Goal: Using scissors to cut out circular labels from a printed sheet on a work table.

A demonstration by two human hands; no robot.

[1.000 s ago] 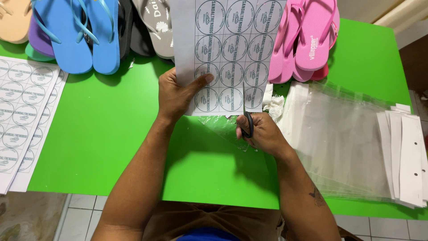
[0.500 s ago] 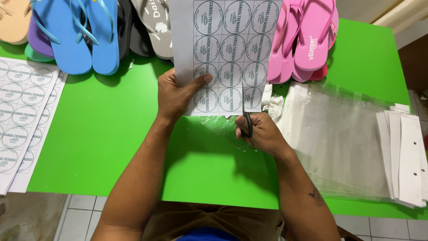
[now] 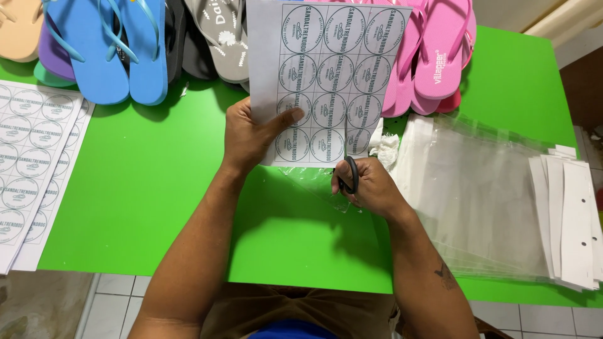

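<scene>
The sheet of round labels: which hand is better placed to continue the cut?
Likely the right hand: it holds the scissors, blades in the label sheet between two columns. The left hand only grips the sheet's left edge.

Label sheet [image 3: 326, 81]: matt white paper w/ grey printed circles. Scissors [image 3: 350, 168] at its lower edge: thin metal blades, black plastic handle. Desk [image 3: 151, 188] under it: smooth, matt green. Right of sheet: clear glossy plastic bags [image 3: 477, 201], crinkly, plus white card strips [image 3: 575, 213]. Left of sheet: foam flip-flops [image 3: 119, 44], matt, rubbery straps.
</scene>
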